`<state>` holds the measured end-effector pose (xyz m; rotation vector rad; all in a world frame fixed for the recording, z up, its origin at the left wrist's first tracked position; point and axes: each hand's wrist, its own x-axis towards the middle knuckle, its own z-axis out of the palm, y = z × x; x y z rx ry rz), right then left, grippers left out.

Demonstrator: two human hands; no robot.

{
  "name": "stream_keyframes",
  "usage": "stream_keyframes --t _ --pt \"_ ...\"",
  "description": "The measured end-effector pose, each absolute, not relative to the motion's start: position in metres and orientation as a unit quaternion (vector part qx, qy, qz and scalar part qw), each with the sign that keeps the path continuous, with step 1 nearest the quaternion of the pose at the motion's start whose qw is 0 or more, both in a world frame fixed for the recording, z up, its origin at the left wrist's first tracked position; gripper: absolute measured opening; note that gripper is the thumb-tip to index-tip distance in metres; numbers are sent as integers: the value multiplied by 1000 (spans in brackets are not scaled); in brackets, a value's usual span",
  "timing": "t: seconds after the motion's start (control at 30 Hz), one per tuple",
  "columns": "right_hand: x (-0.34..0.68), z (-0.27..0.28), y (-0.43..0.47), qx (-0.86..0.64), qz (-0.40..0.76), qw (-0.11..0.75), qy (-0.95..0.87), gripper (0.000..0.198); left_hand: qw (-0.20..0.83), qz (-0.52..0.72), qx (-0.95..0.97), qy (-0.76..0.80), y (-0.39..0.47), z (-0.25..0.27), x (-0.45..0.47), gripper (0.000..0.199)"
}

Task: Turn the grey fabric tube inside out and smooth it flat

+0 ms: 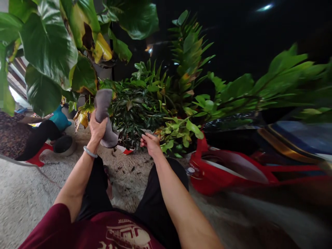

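Note:
My left hand is closed around a grey cloth, whose ends stick out above and below the fist. A pale bangle circles that wrist. At the front edge of a dark-leaved potted plant, my right hand pinches a leaf between thumb and fingertips. Foliage covers most of the pot, leaving a small white and red part in sight. Lighter green leaves grow just to the right of my right hand.
Large broad leaves, some yellowed, hang at upper left. A red bag stands open on the right. At far left another person sits on a red stool beside a dark round bowl. Taller plants rise behind.

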<state>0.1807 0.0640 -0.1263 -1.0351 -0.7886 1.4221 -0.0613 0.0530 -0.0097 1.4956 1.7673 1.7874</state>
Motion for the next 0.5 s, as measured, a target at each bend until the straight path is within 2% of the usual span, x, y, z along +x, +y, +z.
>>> stream_keyframes --t 0.13,0.2,0.27,0.37,0.5 --pt "184 -128 65 -441 599 572 -345 39 176 496 576 625 24 -69 -48 49" --pt "186 -129 66 -448 594 573 -343 38 183 501 581 615 -10 -100 -41 51" --pt "188 -130 68 -453 595 575 -333 36 189 512 586 599 -35 -109 -38 52" --pt "188 -129 68 -438 605 582 -320 36 163 541 581 586 -33 -77 -36 54" --pt "184 -127 67 -462 618 561 -300 33 70 584 593 550 27 -7 -20 63"
